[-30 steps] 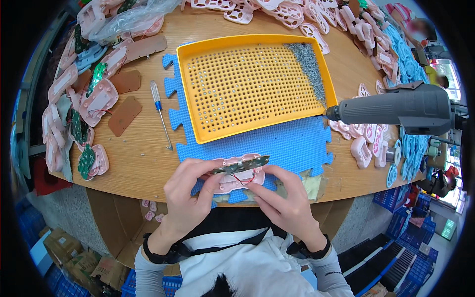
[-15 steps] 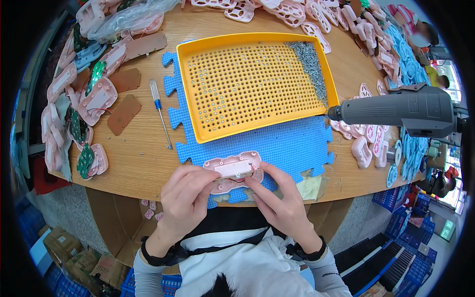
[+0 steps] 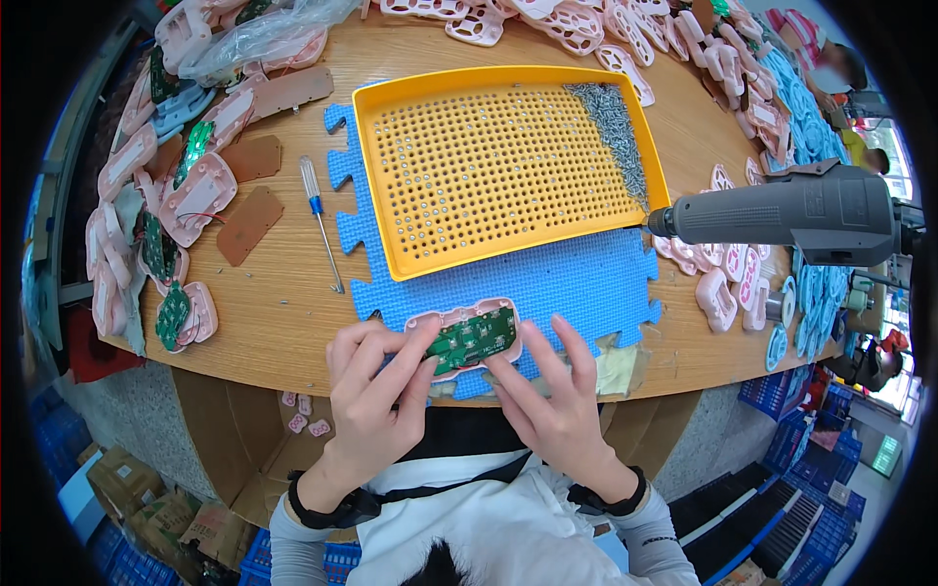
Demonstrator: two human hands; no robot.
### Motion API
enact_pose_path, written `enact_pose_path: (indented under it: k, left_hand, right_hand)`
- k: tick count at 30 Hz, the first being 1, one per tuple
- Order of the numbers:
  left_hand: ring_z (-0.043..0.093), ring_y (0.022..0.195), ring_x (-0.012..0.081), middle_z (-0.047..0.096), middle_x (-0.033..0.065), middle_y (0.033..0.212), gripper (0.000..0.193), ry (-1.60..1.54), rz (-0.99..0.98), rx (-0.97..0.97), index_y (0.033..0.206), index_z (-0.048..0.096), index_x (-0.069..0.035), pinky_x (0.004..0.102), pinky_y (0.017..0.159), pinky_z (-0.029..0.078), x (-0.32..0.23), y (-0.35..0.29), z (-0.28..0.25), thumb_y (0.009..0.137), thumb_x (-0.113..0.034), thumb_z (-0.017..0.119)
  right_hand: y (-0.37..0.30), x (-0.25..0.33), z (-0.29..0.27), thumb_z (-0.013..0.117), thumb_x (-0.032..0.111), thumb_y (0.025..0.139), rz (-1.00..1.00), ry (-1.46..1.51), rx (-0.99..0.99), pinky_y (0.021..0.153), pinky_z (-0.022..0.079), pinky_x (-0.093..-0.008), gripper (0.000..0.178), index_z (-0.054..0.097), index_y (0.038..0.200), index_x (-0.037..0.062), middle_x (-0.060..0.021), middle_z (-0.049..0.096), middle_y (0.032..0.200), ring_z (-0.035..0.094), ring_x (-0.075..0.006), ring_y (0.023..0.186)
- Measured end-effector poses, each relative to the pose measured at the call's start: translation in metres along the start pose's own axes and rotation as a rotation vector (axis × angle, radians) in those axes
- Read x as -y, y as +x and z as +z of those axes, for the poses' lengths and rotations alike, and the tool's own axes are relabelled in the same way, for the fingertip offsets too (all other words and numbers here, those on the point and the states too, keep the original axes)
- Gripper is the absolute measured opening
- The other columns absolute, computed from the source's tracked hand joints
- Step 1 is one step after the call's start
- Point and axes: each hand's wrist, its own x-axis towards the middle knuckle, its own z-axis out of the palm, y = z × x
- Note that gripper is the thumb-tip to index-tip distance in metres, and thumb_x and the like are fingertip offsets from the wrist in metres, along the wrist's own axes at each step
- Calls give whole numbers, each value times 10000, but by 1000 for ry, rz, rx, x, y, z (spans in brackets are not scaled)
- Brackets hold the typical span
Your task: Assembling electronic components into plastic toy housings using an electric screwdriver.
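A green circuit board [image 3: 476, 339] lies over a pink plastic shell half [image 3: 451, 314] at the near edge of the blue foam mat [image 3: 586, 283]. My left hand [image 3: 376, 391] is closed on the board's left end, its thumb and index finger on the green face. At the right end, my right hand [image 3: 559, 400] has its thumb at the board's lower edge and its index finger by the corner, bracing it; the other fingers are stretched out. Most of the shell's inside is hidden under the board.
Beyond my hands sits a yellow perforated tray [image 3: 489, 176] with screws piled at its right end. A screwdriver [image 3: 319, 220] lies left of the mat; a grey power screwdriver [image 3: 782, 215] reaches in from the right. Pink shells [image 3: 200, 195] and boards crowd the left side.
The circuit board has tipped from standing on edge to lying over the shell, its green face now upward. My right fingers have spread somewhat.
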Motion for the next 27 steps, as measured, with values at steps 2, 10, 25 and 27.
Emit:
enact_pose_path:
  k: [2, 10, 25, 27]
  left_hand:
    - [482, 828, 246, 543, 59, 845, 386, 8, -8, 24, 1070, 658, -48, 342, 730, 367, 1, 1, 0, 687, -1, 678]
    - [522, 1000, 293, 557, 98, 1107, 392, 128, 96, 56, 1088, 650, -70, 379, 825, 402, -1, 5, -3, 702, 1, 649]
    - [538, 1122, 300, 586, 77, 1197, 405, 130, 320, 204, 1099, 637, -47, 441, 876, 470, 7, 8, 16, 725, -175, 725]
    - [542, 1111, 301, 588, 79, 1190, 401, 129, 321, 211, 1097, 637, -48, 444, 869, 474, 7, 7, 16, 726, -174, 725]
  right_hand:
    - [3, -4, 2, 677, 94, 700, -39, -3, 49, 947, 363, -434, 328, 634, 1023, 121, -52, 499, 1312, 491, -287, 1144]
    - [5, -14, 12, 631, 126, 751, -74, 56, -17, 941, 352, -389, 178, 642, 929, 125, -13, 580, 1235, 528, -229, 1099]
    - [6, -23, 18, 676, 17, 685, -52, 289, -199, 746, 521, -341, 234, 682, 918, 43, -131, 641, 1084, 635, -283, 936]
    - [2, -19, 19, 698, 2, 674, 71, 372, -250, 709, 537, -307, 260, 684, 933, 27, -159, 643, 1064, 658, -284, 883]
